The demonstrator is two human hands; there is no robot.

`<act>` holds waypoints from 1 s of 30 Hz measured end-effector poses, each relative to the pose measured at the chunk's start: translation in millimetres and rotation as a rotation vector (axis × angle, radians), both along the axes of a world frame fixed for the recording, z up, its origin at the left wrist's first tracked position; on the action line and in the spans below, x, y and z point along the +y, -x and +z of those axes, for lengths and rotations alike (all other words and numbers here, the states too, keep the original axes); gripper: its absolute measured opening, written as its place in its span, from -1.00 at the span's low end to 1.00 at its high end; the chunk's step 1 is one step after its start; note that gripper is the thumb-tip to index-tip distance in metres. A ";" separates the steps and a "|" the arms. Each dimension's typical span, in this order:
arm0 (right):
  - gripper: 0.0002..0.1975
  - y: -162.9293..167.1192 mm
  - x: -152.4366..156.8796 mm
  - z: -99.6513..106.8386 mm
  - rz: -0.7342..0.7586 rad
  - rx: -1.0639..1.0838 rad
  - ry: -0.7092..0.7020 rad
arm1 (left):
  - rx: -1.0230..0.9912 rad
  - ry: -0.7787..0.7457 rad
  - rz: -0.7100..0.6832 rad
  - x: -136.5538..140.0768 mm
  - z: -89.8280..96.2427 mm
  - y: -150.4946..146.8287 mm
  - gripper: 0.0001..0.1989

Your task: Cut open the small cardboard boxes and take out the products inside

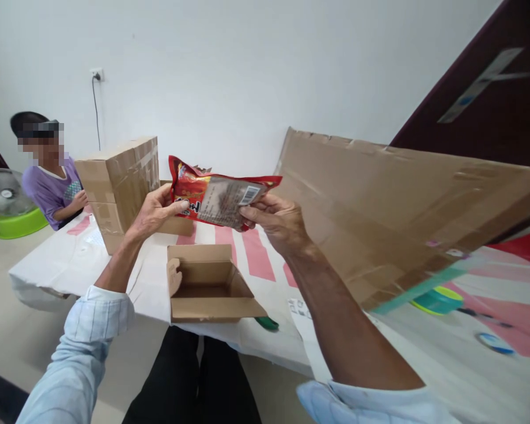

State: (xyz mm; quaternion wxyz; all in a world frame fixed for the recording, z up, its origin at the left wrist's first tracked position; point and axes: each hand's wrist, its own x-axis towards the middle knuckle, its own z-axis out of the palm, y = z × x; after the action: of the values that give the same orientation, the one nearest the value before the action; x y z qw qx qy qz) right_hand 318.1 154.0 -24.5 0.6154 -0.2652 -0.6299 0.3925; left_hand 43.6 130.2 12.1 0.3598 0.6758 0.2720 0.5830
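A red, sealed food packet [216, 197] with a grey printed panel and a barcode is held up over the table, stretched between both hands. My left hand [155, 209] is closed on its left end, thumb across the front. On its lower right side, my right hand [280, 221] pinches the packet just below the barcode. Beneath them an open cardboard box [212, 309] sits at the table's near edge, its flaps apart. The inside that shows is bare brown cardboard.
Taped cartons [115, 194] stand at the left, beside a person in a purple shirt [53, 188]. A large cardboard sheet [380, 218] leans at the right. A teal tape roll [437, 300] and a green object [267, 323] lie on the covered table [150, 294].
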 end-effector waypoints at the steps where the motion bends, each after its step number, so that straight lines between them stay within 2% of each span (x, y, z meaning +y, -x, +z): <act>1: -0.63 2.5 2.5 -3.3 -0.008 0.001 0.005 | -0.003 0.024 -0.015 1.6 -3.1 0.8 -0.47; 10: -0.71 19.9 20.6 -32.8 -0.128 -0.071 -0.013 | -0.005 0.049 0.026 30.5 -31.6 17.1 -0.53; 17: -0.67 25.2 41.2 -68.1 -0.241 -0.214 -0.023 | 0.000 0.095 0.043 50.4 -59.0 28.1 -0.52; 21: -0.71 25.9 52.0 -80.9 -0.350 -0.367 -0.063 | -0.009 0.137 0.067 63.4 -76.6 30.5 -0.54; 26: -0.53 16.2 48.6 -87.7 -0.339 -0.485 -0.070 | -0.093 0.243 0.186 75.4 -101.9 50.7 -0.50; 30: -0.56 2.2 28.2 -99.2 -0.252 -0.420 0.019 | -0.124 0.334 0.273 80.0 -129.3 75.3 -0.49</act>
State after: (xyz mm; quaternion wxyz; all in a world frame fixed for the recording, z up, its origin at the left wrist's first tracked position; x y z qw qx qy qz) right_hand 315.9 182.3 -123.7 0.5124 -0.4236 -0.7022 0.2547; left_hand -31.7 210.2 -117.2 0.4004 0.5265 0.4312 0.6136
